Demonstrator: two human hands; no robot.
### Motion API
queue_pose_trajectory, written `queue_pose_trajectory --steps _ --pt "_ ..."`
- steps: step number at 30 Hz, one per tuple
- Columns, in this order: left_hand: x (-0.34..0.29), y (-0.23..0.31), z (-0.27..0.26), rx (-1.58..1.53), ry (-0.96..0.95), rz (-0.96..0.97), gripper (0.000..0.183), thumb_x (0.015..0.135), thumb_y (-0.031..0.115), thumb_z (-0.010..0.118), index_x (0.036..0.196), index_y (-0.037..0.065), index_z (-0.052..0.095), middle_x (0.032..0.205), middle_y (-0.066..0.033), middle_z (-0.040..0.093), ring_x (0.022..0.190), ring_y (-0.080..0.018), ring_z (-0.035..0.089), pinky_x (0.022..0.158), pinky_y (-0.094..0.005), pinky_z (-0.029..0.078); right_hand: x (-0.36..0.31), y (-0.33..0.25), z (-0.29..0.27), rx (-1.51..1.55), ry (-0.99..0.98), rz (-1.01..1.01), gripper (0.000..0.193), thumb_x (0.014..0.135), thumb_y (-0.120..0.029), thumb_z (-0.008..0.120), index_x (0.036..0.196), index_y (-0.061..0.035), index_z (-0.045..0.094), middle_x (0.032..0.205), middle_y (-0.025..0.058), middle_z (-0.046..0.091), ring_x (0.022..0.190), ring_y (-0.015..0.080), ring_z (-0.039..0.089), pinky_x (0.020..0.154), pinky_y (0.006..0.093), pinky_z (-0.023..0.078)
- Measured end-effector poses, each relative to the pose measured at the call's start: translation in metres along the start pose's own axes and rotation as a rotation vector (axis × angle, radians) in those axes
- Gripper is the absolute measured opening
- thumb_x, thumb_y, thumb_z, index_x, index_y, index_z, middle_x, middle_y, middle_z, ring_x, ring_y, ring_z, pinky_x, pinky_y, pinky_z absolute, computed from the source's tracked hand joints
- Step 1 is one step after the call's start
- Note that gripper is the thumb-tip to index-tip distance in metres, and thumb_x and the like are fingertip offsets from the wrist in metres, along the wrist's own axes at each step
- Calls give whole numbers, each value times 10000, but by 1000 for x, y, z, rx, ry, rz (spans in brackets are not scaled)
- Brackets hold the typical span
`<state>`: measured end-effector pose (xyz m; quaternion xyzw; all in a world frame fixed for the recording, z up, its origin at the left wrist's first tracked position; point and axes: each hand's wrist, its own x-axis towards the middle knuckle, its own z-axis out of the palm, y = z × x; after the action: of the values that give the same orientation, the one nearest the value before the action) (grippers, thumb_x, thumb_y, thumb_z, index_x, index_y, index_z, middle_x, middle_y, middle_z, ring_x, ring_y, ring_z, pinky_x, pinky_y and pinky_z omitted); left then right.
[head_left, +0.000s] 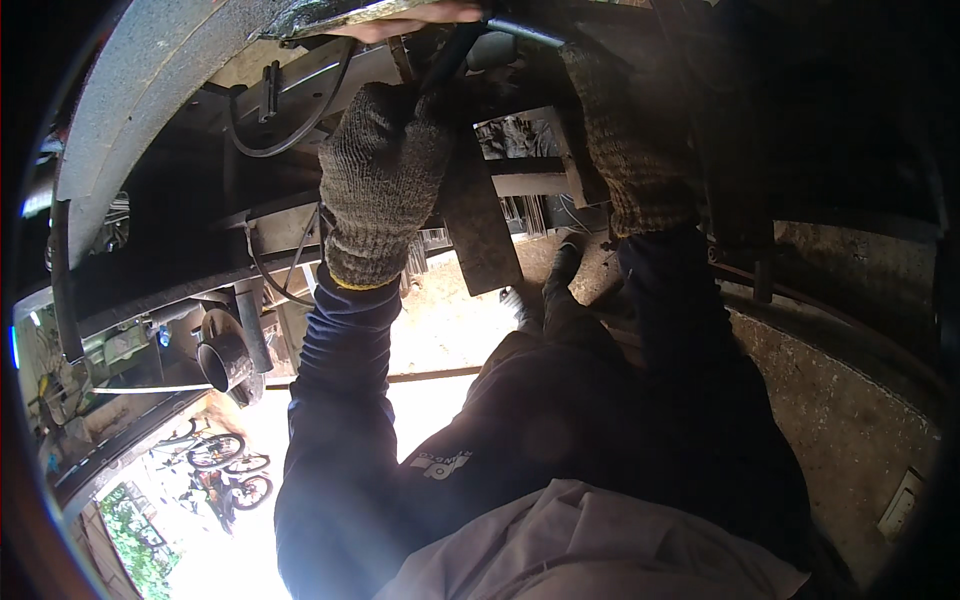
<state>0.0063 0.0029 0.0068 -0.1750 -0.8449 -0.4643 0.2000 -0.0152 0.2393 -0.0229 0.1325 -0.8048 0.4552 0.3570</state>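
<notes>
Both of my hands wear grey-brown knitted gloves and are raised among dark metal parts. My left hand (385, 180) is closed in a fist around the lower end of a dark bar (455, 52); its fingertips are hidden. At the upper right, my right hand (625, 135) is wrapped at the end of a shiny metal rod (525, 32), mostly in shadow. Between my hands hangs a flat rusty metal plate (482, 230), beside a metal bracket (565, 160). Whether the bar and rod join is too dark to tell.
Bare skin of a hand or arm (425, 18), seemingly another person's, shows at the top edge. A curved grey panel (150, 110), a looping cable (290, 140) and a round pipe (222, 362) are on the left. Several bicycles (225, 460) stand beyond, lower left. A wall (820, 400) rises at right.
</notes>
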Motion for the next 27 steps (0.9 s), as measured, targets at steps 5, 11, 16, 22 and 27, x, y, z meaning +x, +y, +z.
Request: queue_pose_trajectory --steps 5,11,16,22,27 --pt "1 0 1 -33 -11 -12 139 968 127 701 981 -7 668 842 -76 706 740 -126 606 703 -290 504 1 -1 2 140 36 14 330 963 -300 736 1201 -82 671 1133 135 714 1023 299 717 892 379 570" --pt "1 0 0 -35 -17 -11 150 976 132 692 979 -16 664 858 -81 706 749 -126 606 706 -285 503 0 -2 0 84 21 33 330 963 -296 740 1209 -90 665 1144 135 715 1034 292 719 895 375 569" --pt "2 -2 2 -4 -11 -22 156 981 136 694 997 -18 674 879 -87 711 762 -129 618 712 -288 507 0 -1 0 86 24 44 333 960 -284 746 1224 -96 663 1155 134 720 1046 286 720 903 373 567" --pt "-4 -7 -3 -2 3 -25 158 985 145 699 998 -12 678 873 -80 712 751 -123 615 701 -288 504 20 -30 14 568 -126 141 307 1017 -217 653 1233 2 668 1187 140 711 1119 248 671 982 385 536" --pt "1 -6 0 7 -10 -8 156 982 149 708 983 -4 678 852 -72 712 733 -119 607 690 -288 502 0 -6 2 110 17 84 339 957 -286 748 1227 -97 667 1168 131 721 1059 285 719 921 373 564"
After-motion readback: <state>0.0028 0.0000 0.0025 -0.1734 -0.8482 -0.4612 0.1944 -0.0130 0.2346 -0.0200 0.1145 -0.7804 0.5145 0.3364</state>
